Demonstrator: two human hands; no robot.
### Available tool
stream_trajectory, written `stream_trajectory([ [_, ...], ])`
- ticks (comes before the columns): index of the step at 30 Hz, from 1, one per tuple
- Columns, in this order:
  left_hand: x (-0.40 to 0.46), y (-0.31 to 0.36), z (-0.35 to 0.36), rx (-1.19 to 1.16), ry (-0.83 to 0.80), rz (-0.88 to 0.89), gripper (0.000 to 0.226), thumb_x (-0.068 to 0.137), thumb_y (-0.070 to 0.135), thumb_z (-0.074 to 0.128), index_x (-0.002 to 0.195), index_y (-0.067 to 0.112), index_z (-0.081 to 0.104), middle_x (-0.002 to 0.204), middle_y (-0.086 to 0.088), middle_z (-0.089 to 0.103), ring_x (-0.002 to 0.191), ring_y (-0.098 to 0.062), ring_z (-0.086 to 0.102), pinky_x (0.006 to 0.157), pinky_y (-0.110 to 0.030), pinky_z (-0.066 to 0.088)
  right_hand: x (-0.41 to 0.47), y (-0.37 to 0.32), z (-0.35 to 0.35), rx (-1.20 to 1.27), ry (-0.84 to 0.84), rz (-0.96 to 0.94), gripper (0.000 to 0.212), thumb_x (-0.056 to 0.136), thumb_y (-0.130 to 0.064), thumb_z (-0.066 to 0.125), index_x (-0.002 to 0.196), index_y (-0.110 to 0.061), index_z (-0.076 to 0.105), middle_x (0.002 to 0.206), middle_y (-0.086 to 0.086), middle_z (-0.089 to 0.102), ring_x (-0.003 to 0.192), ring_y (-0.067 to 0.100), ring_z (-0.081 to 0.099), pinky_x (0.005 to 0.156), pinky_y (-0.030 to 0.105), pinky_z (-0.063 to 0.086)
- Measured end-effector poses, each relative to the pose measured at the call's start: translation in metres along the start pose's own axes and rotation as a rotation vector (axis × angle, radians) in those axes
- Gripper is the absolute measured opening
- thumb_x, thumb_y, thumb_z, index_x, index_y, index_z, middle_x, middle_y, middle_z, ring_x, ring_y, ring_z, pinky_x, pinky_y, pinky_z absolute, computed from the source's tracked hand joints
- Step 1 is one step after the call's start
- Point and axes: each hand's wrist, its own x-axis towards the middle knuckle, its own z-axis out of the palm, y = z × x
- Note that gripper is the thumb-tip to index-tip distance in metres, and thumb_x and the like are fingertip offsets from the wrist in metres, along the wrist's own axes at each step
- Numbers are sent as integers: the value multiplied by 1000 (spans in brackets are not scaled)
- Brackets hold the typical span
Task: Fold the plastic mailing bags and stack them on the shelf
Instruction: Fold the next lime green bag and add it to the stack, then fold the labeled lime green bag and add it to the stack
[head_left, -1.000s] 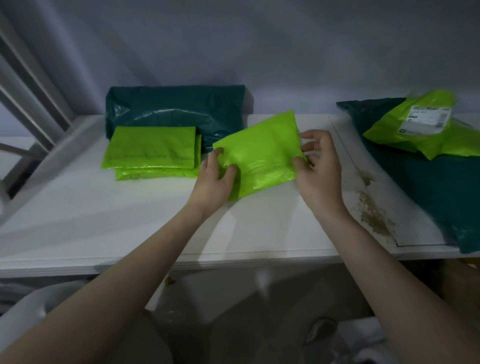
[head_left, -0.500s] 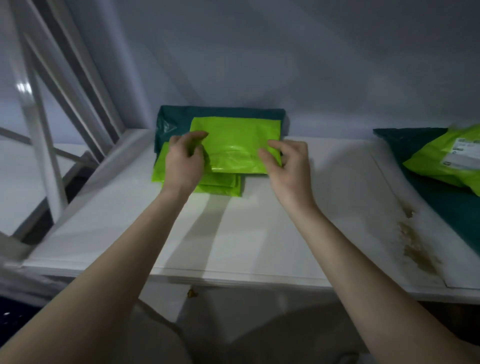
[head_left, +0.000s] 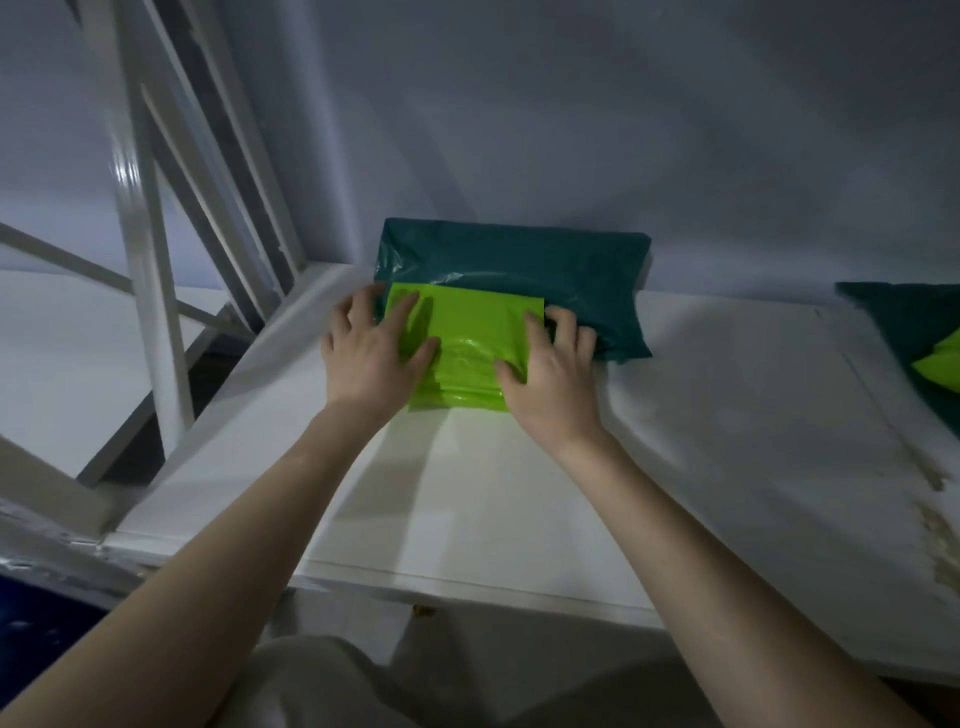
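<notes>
While both palms press down, left hand (head_left: 371, 358) and right hand (head_left: 545, 374), fingers straight, flatten lime-green folded mailer stack (head_left: 467, 353) frame centre, against teal bag (head_left: 514, 265) on white shelf (head_left: 727, 415).

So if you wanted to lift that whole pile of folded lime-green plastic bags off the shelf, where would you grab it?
Probably by its two short ends, one hand from each side. The pile of folded lime-green plastic bags lies flat and limp, and the left hand and right hand already sit at those ends. The dark green plastic bag blocks the back.
</notes>
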Motion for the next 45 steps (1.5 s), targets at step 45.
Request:
stream_trajectory([
  [45, -55, 331, 20, -274, -280, 589, 55, 99, 50, 19, 149, 34, 6, 159, 8, 1, 146, -13, 0, 118, -41, 0, -74, 231, -250, -21, 196, 284, 48, 99, -30, 37, 143, -12, 32, 152, 7, 29, 140, 23, 24, 112, 36, 21],
])
